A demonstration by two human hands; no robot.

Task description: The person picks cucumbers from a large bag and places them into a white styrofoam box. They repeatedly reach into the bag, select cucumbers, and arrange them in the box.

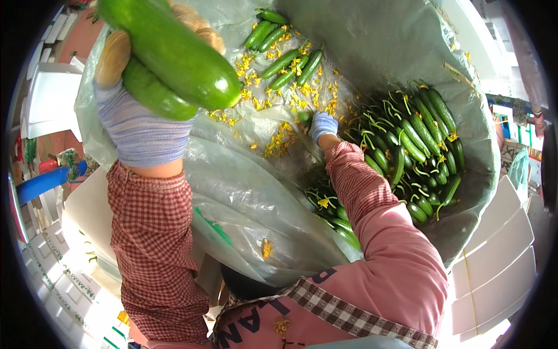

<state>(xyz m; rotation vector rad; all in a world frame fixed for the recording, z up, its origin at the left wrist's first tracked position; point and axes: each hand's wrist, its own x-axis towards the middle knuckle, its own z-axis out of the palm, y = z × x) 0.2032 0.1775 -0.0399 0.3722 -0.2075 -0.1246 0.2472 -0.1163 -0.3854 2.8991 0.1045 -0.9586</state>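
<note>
Close to the camera, my left hand [146, 104], in a blue-and-white knit glove with tan coated fingers, grips at least two green cucumbers [174, 56]. They hide part of the fingers. My right hand [324, 125], in a similar blue glove, is lower inside the plastic-lined container [257, 174]. Its fingers are closed around a cucumber, whose blurred green end [303, 116] shows beside the glove. To the right of that hand lies a large heap of cucumbers [420, 135], many with stems. Smaller groups of cucumbers [296, 67] rest on the liner beyond it.
Yellow cucumber blossoms [279, 141] litter the liner. More cucumbers [342, 222] lie under my right forearm. White foam boxes [492, 261] stand outside at the right, and another white box [54, 102] stands at the left. The liner's raised edge [488, 152] surrounds the heap.
</note>
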